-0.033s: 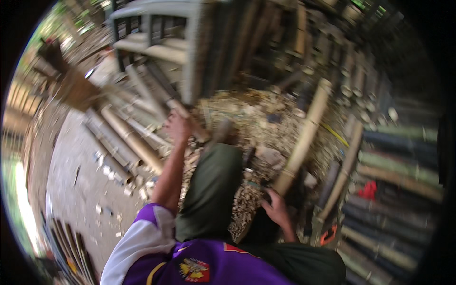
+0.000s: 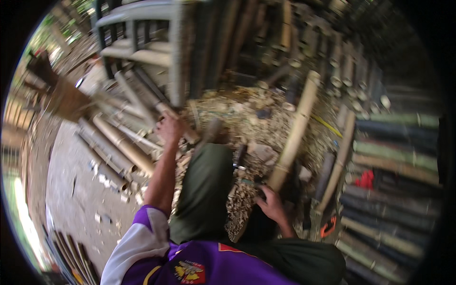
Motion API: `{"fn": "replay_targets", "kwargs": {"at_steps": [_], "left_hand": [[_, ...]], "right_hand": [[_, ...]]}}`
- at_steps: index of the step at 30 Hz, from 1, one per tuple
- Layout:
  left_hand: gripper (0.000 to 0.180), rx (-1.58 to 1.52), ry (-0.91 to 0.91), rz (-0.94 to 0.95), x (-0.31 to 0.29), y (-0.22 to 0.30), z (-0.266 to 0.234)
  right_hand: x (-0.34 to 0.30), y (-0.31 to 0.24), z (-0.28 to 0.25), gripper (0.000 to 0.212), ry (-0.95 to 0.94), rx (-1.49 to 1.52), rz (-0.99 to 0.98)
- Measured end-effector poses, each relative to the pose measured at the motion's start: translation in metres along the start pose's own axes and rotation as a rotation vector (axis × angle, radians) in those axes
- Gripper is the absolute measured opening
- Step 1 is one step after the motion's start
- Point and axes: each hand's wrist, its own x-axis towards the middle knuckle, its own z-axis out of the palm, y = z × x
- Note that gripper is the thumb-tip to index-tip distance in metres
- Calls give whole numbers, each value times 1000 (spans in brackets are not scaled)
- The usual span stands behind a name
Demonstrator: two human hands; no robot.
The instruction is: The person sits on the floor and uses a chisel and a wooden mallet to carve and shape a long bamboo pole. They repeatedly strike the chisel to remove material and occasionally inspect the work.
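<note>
Here's the big picture: a grey floor [image 2: 64, 159] sweeps down the left, and a broad stack of bamboo poles [image 2: 394, 192], green, tan and dark, fills the right. Up top, a grey slatted wooden frame [image 2: 142, 56] stands beyond a spread of pale shavings [image 2: 237, 102]. The worker, in a purple and white shirt [image 2: 228, 263], sits low over it all, one knee in dark green trousers [image 2: 202, 190] pushed up through the middle.

Right of that knee, a long pale pole [image 2: 295, 130] slants up and away across the shavings. Over on the left, several bamboo tubes [image 2: 124, 143] lie side by side, pointing toward the worker.

And now the hands! The left hand [image 2: 170, 127] is out ahead, left of the knee, its fingers bent around a short bamboo piece [image 2: 190, 134]. The right hand [image 2: 272, 205] sits just by the near end of the long pale pole; blur hides whether its fingers grip anything.

Smaller still: an orange handle [image 2: 328, 227] beside the stack, a bright red scrap [image 2: 365, 179] on the poles, and little offcuts [image 2: 98, 218] dotting the floor.
</note>
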Motion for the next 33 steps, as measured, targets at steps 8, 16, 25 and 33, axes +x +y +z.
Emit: {"fn": "replay_targets", "kwargs": {"at_steps": [8,16,25,33], "left_hand": [[67,-1147,-566,-300,44,-12,6],[27,-1825,-881,-198,-179,86,-82],[56,-1621,-1008,254,-365,108,18],[57,-304,-416,1220,-341,108,-23]], "right_hand": [[-16,-3,-3,40,37,125,-11],[-14,26,-70,31,318,473,109],[-11,-44,-159,66,232,-219,-205],[2,18,-123,59,419,-185,109]]}}
